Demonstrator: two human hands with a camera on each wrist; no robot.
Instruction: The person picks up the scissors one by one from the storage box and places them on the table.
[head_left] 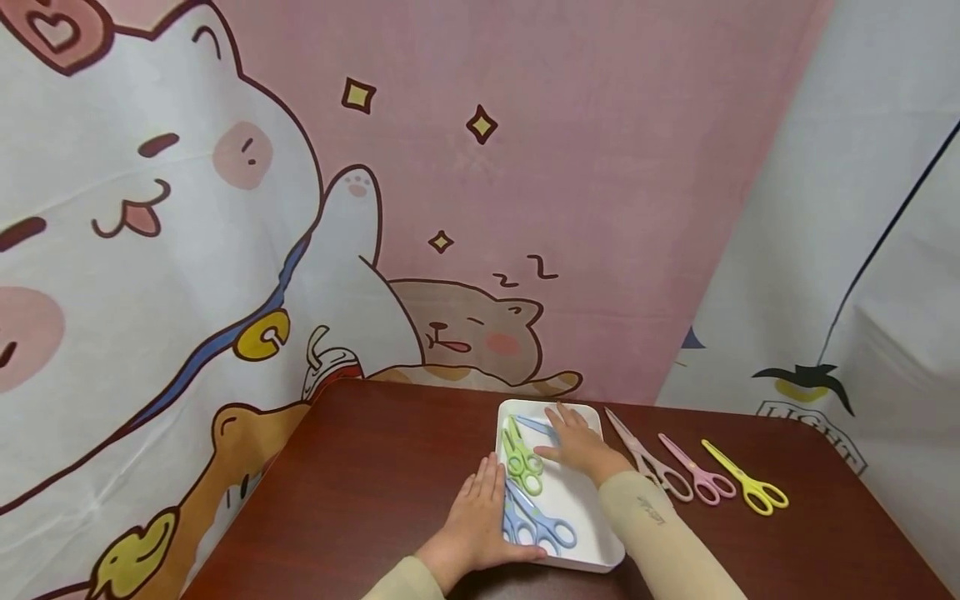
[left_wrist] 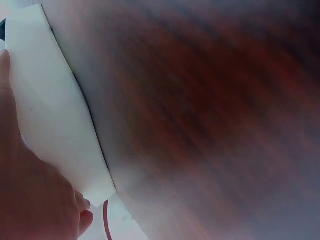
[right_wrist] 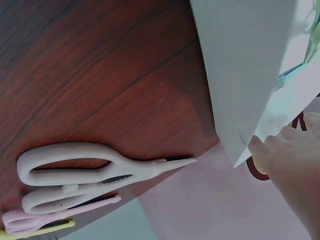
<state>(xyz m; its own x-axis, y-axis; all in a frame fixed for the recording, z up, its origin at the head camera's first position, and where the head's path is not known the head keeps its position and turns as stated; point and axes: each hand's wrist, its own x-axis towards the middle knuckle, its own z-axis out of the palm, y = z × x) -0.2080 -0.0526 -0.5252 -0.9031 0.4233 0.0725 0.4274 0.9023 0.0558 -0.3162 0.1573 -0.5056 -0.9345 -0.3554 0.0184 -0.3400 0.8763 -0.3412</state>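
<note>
A white tray (head_left: 570, 492) lies on the table with scissors inside it. Green scissors (head_left: 522, 458) lie along its left side, blue scissors (head_left: 551, 525) at the near end. A light blue pointed piece (head_left: 534, 425) shows at the far end, partly covered by my right hand (head_left: 577, 440). That hand reaches across the tray from the right with fingers extended, fingertips at the far rim. My left hand (head_left: 476, 517) rests against the near left corner, straight fingers along the left wall and thumb stretched along the near rim.
Right of the tray, beige scissors (right_wrist: 95, 170), pink scissors (head_left: 697, 471) and yellow scissors (head_left: 746, 479) lie side by side on the dark red-brown table (head_left: 390, 467). A cartoon-printed cloth (head_left: 600, 208) hangs behind the table's far edge.
</note>
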